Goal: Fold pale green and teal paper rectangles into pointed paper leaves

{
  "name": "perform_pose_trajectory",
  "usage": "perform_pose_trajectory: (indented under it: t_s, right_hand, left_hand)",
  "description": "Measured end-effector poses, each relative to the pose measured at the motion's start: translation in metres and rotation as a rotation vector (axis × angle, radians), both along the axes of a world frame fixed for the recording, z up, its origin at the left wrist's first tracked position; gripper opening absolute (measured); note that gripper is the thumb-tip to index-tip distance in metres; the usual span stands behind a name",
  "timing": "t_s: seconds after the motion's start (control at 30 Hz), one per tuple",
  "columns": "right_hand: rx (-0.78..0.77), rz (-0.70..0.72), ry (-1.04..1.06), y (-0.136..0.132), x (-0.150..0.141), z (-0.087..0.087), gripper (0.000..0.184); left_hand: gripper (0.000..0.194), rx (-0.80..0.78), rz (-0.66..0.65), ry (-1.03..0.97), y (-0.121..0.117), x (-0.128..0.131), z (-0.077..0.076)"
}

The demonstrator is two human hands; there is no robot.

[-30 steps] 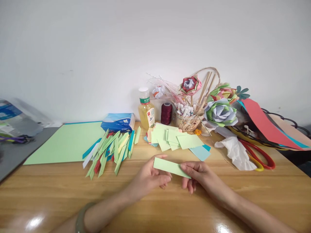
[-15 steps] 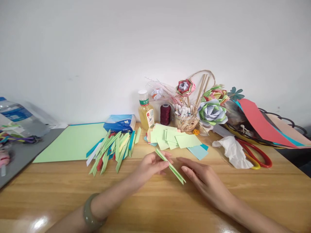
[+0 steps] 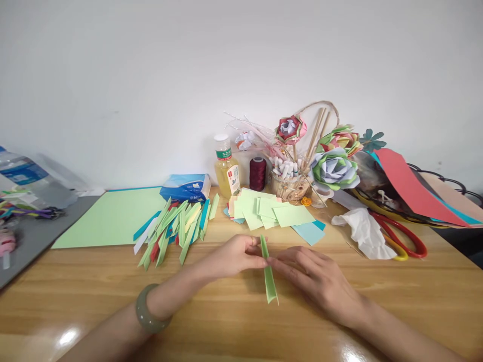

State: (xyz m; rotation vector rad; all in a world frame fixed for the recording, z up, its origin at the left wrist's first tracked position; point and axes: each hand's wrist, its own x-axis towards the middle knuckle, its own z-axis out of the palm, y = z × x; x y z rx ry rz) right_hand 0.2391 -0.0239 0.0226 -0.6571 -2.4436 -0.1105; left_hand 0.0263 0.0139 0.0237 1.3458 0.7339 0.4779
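A folded light green paper strip (image 3: pixel 268 274) stands on edge on the wooden table (image 3: pixel 234 322), pointing toward me. My left hand (image 3: pixel 234 256) pinches its far part from the left. From the right, my right hand (image 3: pixel 315 279) rests against the strip with fingers together and stretched toward the fold. A jade-green bangle (image 3: pixel 148 314) is on my left wrist. Behind the hands lie a pile of folded green, blue and red strips (image 3: pixel 173 231) and a stack of cut green and blue paper squares (image 3: pixel 271 213).
A large green sheet (image 3: pixel 109 218) lies at the left, a tissue pack (image 3: pixel 184 187), drink bottle (image 3: pixel 226 168) and thread spool (image 3: pixel 257 173) behind. Paper flowers in a basket (image 3: pixel 320 156), a crumpled tissue (image 3: pixel 362 231), red scissors (image 3: pixel 403 236) and coloured sheets (image 3: pixel 415 193) crowd the right.
The flat green strip held between both hands has been folded lengthwise, turned to point toward me and lowered to the table. My right hand now presses along it.
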Motion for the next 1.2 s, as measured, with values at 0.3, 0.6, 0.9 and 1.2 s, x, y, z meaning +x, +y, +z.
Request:
perform_pose_trajectory:
  t_s: [0.3,0.6,0.9,1.2]
  right_hand:
    - [0.142,-0.062,-0.142,0.002,-0.006,-0.012,0.033]
    - [-0.067,-0.112,-0.226,0.011,-0.002,-0.010,0.041]
    - [-0.212,-0.081,-0.150,0.021,0.004,-0.015,0.027]
    - [-0.189,-0.033,-0.138,0.026,0.006,-0.017,0.027]
  left_hand:
    - [0.032,0.286,0.034,0.201,-0.002,0.000,-0.005]
    - [0.018,1.635,0.117,0.545,-0.031,-0.016,-0.009]
    - [0.020,1.700,-0.015,0.669,-0.029,-0.037,-0.019]
    - [0.019,1.678,-0.006,0.686,-0.027,-0.039,-0.026]
